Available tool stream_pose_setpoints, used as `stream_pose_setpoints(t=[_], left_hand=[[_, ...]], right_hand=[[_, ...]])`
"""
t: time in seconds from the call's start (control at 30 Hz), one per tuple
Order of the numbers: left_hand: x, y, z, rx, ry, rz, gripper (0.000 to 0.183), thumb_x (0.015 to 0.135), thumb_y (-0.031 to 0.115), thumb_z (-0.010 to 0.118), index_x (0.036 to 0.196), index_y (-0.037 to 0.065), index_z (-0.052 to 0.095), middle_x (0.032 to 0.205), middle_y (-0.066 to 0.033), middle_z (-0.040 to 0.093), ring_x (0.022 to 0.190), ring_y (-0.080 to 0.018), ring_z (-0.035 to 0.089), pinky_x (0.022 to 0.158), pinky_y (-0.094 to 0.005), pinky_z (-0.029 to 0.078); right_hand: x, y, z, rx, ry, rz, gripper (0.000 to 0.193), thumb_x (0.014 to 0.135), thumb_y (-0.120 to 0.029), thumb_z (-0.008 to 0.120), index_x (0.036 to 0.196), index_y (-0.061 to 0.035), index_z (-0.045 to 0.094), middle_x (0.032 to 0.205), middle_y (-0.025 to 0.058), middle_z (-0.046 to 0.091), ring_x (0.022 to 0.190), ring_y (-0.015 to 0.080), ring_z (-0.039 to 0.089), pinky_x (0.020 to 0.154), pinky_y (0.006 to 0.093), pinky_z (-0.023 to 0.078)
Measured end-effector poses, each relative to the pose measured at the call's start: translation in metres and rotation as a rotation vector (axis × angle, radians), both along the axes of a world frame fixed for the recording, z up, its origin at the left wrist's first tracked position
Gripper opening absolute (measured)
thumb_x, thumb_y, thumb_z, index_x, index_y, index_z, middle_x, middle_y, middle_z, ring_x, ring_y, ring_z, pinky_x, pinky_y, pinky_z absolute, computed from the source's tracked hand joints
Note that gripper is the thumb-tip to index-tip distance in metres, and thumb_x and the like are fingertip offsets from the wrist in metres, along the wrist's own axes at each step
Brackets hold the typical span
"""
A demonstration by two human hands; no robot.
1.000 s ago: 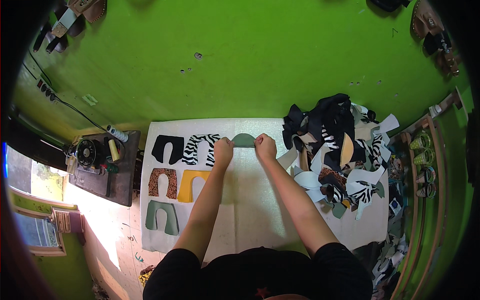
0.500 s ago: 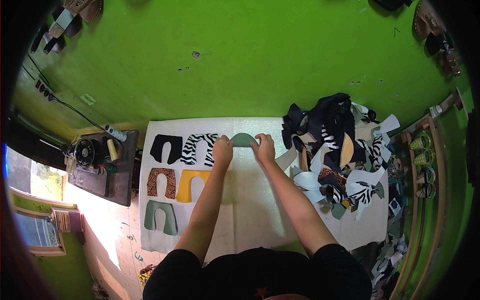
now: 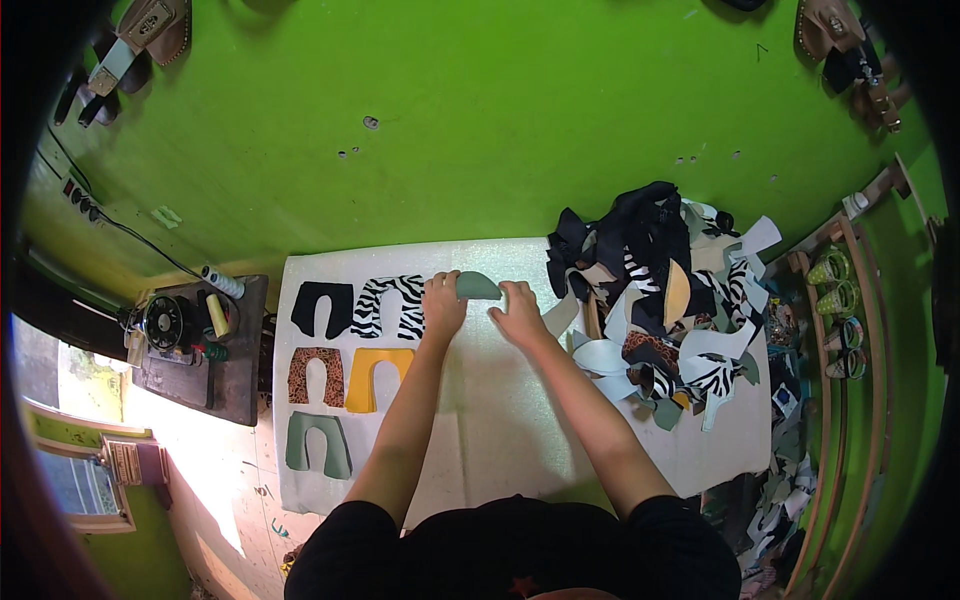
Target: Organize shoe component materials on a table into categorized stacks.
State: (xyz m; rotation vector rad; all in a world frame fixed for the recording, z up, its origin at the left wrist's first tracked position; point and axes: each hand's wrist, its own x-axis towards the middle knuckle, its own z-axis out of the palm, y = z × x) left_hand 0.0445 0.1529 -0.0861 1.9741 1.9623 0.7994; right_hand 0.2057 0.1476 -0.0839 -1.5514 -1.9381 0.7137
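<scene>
Over the far middle of the white-covered table is a green half-round piece of sheet material (image 3: pixel 479 286). My left hand (image 3: pixel 443 305) is closed on its left end. My right hand (image 3: pixel 519 314) is at the piece's right tip, with thumb and fingers spread; whether a fingertip touches it is hard to see. Beside my left hand lies a zebra-striped U-shaped piece (image 3: pixel 372 308), and left of that a black one (image 3: pixel 308 310). Nearer me are a leopard-print piece (image 3: pixel 299 376), a yellow one (image 3: pixel 361 382) partly behind my left forearm, and a green one (image 3: pixel 299 443).
A heap of mixed offcuts (image 3: pixel 650 290) covers the table's right side. Left of the table stands a dark side table (image 3: pixel 235 375) with a fan (image 3: pixel 168 322) and thread cones. Sandals hang on a wooden rack (image 3: pixel 865 400) at right. A green wall (image 3: pixel 480 130) rises behind.
My right hand has loosened from the green half-round piece and its fingers have spread. The piece now tilts down to the right, held by my left hand. The whole view has shifted slightly.
</scene>
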Motion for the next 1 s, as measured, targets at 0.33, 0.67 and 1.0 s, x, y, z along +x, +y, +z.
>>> stream_pose_setpoints(t=[0.33, 0.67, 1.0], left_hand=[[0.101, -0.032, -0.003, 0.018, -0.077, -0.282, 0.028, 0.066, 0.013, 0.066, 0.093, 0.010, 0.060, 0.099, -0.0087, 0.053, 0.095, -0.0279, 0.047, 0.076, -0.0395, 0.042], [0.149, -0.038, 0.007, -0.306, 0.123, -0.141, 0.028, 0.071, 0.024, 0.065, 0.092, 0.007, 0.058, 0.096, -0.0124, 0.058, 0.093, -0.0262, 0.054, 0.076, -0.0404, 0.043], [0.156, -0.058, 0.075, 0.040, -0.383, -0.115, 0.026, 0.070, 0.016, 0.063, 0.089, 0.000, 0.057, 0.084, -0.0193, 0.061, 0.078, -0.0352, 0.058, 0.069, -0.0391, 0.046]], right_hand=[[0.066, -0.090, 0.064, 0.041, 0.396, -0.074, 0.027, 0.074, -0.009, 0.062, 0.100, -0.0043, 0.054, 0.096, 0.0061, 0.052, 0.082, 0.0150, 0.051, 0.067, 0.0249, 0.042], [0.114, -0.143, 0.109, 0.247, 0.434, -0.142, 0.017, 0.074, -0.002, 0.058, 0.091, -0.0022, 0.057, 0.091, 0.0081, 0.055, 0.077, 0.0165, 0.054, 0.064, 0.0260, 0.041], [0.153, -0.169, 0.131, 0.460, 0.419, -0.285, 0.010, 0.075, -0.001, 0.057, 0.085, -0.0003, 0.059, 0.084, 0.0088, 0.056, 0.072, 0.0171, 0.053, 0.061, 0.0245, 0.041]])
